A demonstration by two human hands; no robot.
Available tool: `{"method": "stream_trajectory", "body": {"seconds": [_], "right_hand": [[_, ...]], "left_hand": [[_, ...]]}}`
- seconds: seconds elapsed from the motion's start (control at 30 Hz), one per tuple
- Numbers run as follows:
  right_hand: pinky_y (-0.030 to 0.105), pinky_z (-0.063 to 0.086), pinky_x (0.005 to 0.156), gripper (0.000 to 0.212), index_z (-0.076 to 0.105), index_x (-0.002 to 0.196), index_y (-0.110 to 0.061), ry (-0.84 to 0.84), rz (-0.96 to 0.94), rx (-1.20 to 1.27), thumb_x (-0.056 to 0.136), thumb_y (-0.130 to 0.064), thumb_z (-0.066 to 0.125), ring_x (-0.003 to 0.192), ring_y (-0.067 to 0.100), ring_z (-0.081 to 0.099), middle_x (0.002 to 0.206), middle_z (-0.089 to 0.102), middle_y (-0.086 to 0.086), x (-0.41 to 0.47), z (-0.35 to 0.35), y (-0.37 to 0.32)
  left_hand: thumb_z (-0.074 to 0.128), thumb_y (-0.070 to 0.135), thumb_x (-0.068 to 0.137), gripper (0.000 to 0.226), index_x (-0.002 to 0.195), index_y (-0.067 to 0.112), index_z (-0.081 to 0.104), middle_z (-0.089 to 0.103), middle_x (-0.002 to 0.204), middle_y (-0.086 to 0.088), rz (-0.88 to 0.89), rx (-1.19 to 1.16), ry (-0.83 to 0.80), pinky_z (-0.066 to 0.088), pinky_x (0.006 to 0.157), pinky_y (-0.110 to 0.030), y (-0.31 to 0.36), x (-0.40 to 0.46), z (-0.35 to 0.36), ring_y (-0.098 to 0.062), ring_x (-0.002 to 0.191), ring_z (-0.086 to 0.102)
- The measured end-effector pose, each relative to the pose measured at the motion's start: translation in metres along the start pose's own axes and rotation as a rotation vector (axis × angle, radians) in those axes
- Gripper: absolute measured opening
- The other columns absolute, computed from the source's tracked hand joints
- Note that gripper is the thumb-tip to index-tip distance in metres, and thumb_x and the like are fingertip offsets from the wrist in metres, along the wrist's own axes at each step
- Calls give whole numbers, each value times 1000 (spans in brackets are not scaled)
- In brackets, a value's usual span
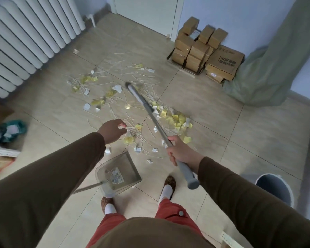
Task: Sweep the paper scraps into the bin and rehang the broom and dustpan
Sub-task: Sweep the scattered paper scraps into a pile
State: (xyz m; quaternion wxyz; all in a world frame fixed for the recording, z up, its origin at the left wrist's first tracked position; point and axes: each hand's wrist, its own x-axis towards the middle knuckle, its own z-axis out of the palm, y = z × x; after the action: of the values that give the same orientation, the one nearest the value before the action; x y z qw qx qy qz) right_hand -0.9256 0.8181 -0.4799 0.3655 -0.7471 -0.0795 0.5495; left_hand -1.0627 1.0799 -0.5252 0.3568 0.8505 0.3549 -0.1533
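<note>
Yellow and white paper scraps point(175, 119) and thin pale strips lie scattered over the tiled floor ahead of me, thickest just right of the broom handle. My right hand point(182, 152) grips the grey broom point(141, 99) partway down its handle, and the broom's head reaches into the scraps. My left hand point(112, 129) hovers above the scraps with loosely curled fingers, holding nothing. A translucent grey dustpan point(131, 169) rests on the floor by my feet, its long handle running under my left arm. The grey bin point(268, 176) stands at my right.
A white radiator point(25, 38) lines the left wall. Stacked cardboard boxes point(208, 51) sit at the back right beside a hanging green cloth point(276, 59). A teal bag point(9, 129) and cardboard lie at the left edge. A white door point(147, 11) is behind.
</note>
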Motion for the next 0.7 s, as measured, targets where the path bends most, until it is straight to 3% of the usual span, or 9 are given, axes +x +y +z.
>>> {"method": "stream_trajectory", "body": {"seconds": [0.17, 0.33, 0.43, 0.5, 0.63, 0.7], "right_hand": [[23, 42, 43, 44, 36, 132, -25, -4, 16, 95, 92, -7, 44, 48, 9, 45, 76, 50, 8, 0, 84, -6], [19, 36, 38, 37, 43, 125, -23, -85, 117, 453, 94, -4, 48, 45, 10, 40, 65, 48, 6, 10, 162, -29], [16, 37, 34, 12, 47, 93, -18, -241, 209, 584, 98, -8, 43, 38, 6, 42, 68, 41, 2, 10, 203, -47], [14, 38, 34, 20, 45, 81, -18, -318, 297, 665, 100, -13, 41, 36, 3, 44, 69, 40, -2, 14, 226, -53], [11, 42, 37, 20, 43, 81, -12, -443, 401, 792, 100, -14, 38, 37, 2, 47, 66, 46, -1, 27, 259, -54], [11, 43, 38, 15, 41, 85, -11, -446, 429, 857, 99, -11, 38, 40, 3, 47, 73, 41, 0, 38, 269, -53]], "left_hand": [[61, 27, 94, 31, 121, 14, 65, 63, 134, -6, 60, 11, -29, 43, 107, -39, -58, -12, -33, -24, 124, 57], [62, 28, 93, 31, 120, 14, 66, 64, 132, -7, 61, 23, -33, 44, 106, -40, -124, -24, -71, -26, 122, 58], [62, 27, 93, 31, 121, 13, 66, 64, 132, -8, 47, 23, -42, 43, 106, -40, -155, -31, -85, -26, 123, 58], [63, 27, 93, 29, 119, 14, 67, 64, 131, -8, 43, 25, -44, 44, 105, -40, -168, -35, -90, -27, 122, 59], [62, 26, 92, 27, 116, 17, 67, 66, 127, -5, 27, -6, -61, 51, 93, -36, -183, -39, -92, -26, 111, 64], [62, 28, 91, 26, 115, 20, 67, 66, 126, -4, 18, -11, -68, 50, 95, -37, -188, -39, -91, -24, 111, 63]]}}
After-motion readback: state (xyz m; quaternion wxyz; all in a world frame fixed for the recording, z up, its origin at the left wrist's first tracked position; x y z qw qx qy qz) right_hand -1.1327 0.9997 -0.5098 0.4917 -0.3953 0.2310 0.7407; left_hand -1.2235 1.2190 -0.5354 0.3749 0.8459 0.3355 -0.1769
